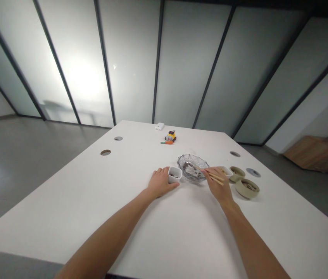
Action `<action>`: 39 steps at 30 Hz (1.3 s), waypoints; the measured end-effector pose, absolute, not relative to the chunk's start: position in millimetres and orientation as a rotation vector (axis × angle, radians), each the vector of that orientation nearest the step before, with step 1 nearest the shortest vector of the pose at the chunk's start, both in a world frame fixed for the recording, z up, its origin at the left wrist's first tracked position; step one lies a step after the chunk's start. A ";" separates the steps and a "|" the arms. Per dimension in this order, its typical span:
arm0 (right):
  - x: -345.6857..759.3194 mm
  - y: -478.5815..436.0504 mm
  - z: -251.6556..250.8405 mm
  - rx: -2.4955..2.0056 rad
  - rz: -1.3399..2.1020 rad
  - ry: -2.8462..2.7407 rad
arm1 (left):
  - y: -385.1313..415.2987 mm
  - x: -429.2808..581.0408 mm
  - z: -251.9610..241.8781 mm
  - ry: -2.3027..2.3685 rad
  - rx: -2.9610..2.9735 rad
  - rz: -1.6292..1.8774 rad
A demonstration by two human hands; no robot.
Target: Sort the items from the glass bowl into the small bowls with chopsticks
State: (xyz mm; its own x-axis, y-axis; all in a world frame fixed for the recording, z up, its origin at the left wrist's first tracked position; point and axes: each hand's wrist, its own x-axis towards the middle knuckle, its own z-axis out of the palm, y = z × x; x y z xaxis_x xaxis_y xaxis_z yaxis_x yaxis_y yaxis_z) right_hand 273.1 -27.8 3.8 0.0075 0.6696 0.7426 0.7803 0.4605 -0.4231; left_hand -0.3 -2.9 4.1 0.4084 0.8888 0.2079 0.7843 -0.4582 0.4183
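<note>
My left hand (pixel 161 183) is curved round the left side of a small white cup (pixel 175 173) that stands upright on the table; a few dark bits lie inside it. In my right hand (pixel 218 186) is a pair of wooden chopsticks (pixel 216 178), their tips reaching into a clear faceted glass bowl (pixel 193 179). Small dark pieces are scattered in that bowl, too small to name. Whether the tips pinch a piece I cannot tell. Behind my right hand, a white dish (pixel 227 173) is partly hidden.
Two beige bowls, one farther (pixel 236 179) and one nearer (pixel 247 191) holding brownish pieces, stand to the right. Toward the far edge are a yellow toy vehicle (pixel 171 136), an orange carrot-shaped thing (pixel 168 143) and a white box (pixel 159 126). Several round holes pierce the white table (pixel 117 217).
</note>
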 end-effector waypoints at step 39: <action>267.4 -31.5 10.7 -1.223 -0.108 -1.725 | -4.2 0.9 5.8 1.493 2.397 0.548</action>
